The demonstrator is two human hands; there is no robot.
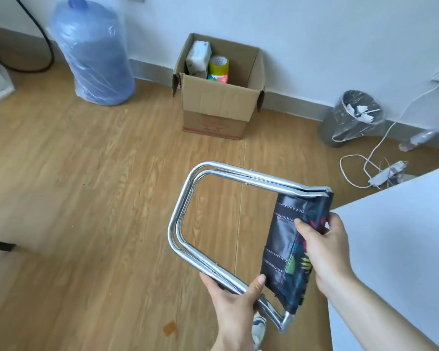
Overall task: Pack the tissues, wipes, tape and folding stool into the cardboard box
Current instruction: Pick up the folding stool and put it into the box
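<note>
The folding stool is folded flat, with chrome tube legs and a dark patterned fabric seat. I hold it in the air over the floor. My left hand grips the lower chrome tubes. My right hand clasps the folded fabric seat. The open cardboard box stands on the floor by the far wall, well beyond the stool. Inside it I see a white tissue pack, a roll of yellowish tape and a green and red wipes pack.
A large blue water jug wrapped in plastic stands left of the box. A lined bin sits at the right with a white cable and power strip. A white table corner is by my right arm.
</note>
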